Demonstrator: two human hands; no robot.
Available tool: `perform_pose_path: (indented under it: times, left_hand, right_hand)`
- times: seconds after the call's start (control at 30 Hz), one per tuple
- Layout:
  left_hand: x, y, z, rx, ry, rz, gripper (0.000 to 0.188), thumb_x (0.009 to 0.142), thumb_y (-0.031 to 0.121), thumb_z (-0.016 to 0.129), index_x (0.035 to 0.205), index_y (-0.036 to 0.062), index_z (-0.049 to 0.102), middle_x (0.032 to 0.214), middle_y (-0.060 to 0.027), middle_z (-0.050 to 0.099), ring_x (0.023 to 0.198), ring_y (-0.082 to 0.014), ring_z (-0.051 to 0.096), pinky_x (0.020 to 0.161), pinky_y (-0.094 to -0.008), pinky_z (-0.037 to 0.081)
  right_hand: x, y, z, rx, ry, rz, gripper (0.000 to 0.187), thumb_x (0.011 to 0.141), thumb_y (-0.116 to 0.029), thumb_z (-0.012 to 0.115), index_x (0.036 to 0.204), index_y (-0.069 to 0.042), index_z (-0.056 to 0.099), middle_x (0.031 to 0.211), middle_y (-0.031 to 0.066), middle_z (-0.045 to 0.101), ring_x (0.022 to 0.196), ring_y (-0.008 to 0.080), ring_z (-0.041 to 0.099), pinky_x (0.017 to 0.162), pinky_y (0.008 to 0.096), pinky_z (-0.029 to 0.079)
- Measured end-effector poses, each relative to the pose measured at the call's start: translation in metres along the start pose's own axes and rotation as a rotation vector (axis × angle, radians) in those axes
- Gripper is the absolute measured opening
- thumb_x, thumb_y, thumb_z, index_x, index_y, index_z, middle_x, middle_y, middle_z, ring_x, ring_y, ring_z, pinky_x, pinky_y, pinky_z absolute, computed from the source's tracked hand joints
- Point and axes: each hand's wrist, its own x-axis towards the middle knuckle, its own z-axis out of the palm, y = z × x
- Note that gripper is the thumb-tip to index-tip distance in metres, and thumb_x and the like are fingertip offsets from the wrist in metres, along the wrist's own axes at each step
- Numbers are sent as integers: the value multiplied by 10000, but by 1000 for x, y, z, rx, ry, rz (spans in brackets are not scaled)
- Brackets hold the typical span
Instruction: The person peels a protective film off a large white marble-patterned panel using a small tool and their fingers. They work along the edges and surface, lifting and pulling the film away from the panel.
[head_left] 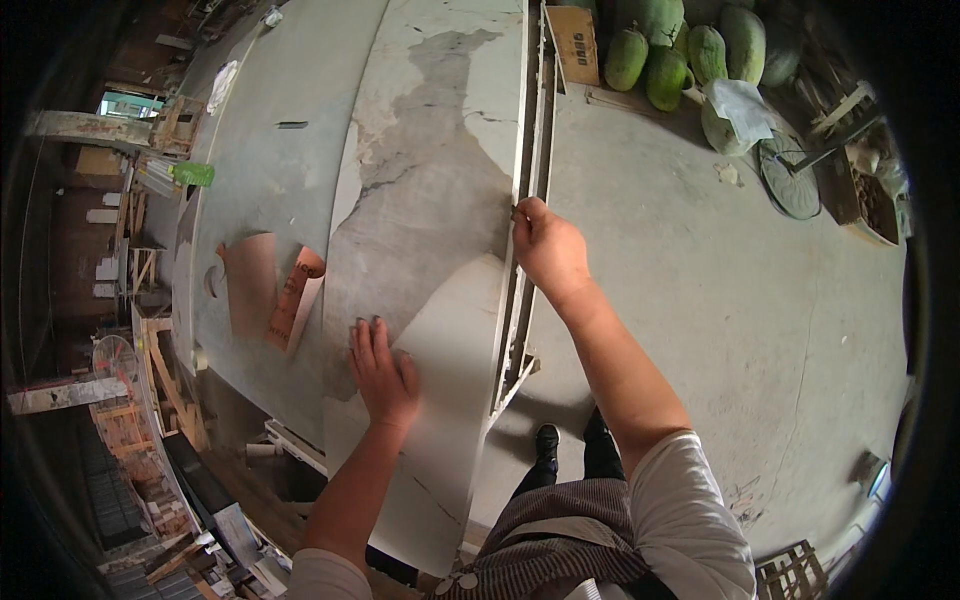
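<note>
A long white and grey slab with dark marble-like veins (440, 180) runs away from me on a bench. My left hand (385, 382) lies flat on it near the left edge, fingers spread over the line between the grey area and the white area. At the slab's right edge my right hand (552, 248) is closed, thumb and fingers pinched together. A small dark bit shows at its fingertips, too small to name. The fingers hide the edge there.
Left of the slab, curled brown paper pieces (296, 300) lie on a grey table surface (300, 180). A green bottle (193, 174) is beyond. Several green melons (665, 75) and a cardboard box (573, 45) sit on the floor at far right. Wooden frames (160, 375) stand at left.
</note>
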Motion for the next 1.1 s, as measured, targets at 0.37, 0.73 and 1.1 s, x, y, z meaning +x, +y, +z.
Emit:
perform_pose_path:
  times: [0.37,0.73,1.1]
  left_hand:
    - [0,-2,0,-22,12,-8,628,931,311,452,1492,38,380,1539,-236,337,1445,-416,290,1165,-586,194]
    - [-1,-1,0,-19,9,-7,636,922,270,451,1498,19,353,1535,-256,326,1453,-415,273,1165,-583,184]
    - [0,1,-1,4,-8,-27,633,931,278,436,1504,22,349,1549,-238,306,1472,-392,244,1178,-569,171]
  right_hand:
    - [-14,6,4,174,63,69,188,982,-234,498,1060,-72,552,849,243,680,812,453,650,717,528,517]
    - [-4,5,6,117,29,53,175,970,-223,551,1044,-76,610,851,229,684,818,440,651,725,503,518]
    - [2,1,6,11,58,21,149,956,-217,551,999,-84,603,819,215,677,777,443,643,687,517,511]
